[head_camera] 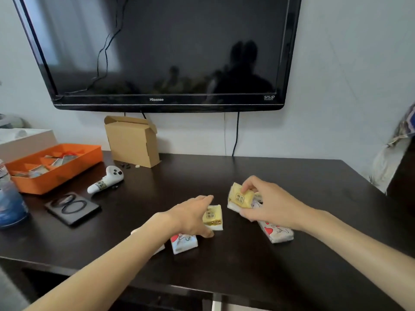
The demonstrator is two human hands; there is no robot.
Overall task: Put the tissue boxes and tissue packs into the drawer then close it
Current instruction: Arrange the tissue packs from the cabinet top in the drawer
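Packs: two yellow, right hand (272, 205) gripping one (239, 197), left hand (190, 215) spread over another (213, 216).

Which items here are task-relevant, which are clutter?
Job:
yellow tissue pack in right hand
yellow tissue pack under left hand
white heart-print pack at left
white heart-print pack at right

Lying about:
orange plastic tray
brown cardboard box
white game controller

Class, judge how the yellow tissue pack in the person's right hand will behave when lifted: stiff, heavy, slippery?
The small yellow plastic-wrapped tissue pack probably squashes slightly; its wrapper looks puffy. Likely light: the right hand pinches it by fingers alone. The glossy film may slip.
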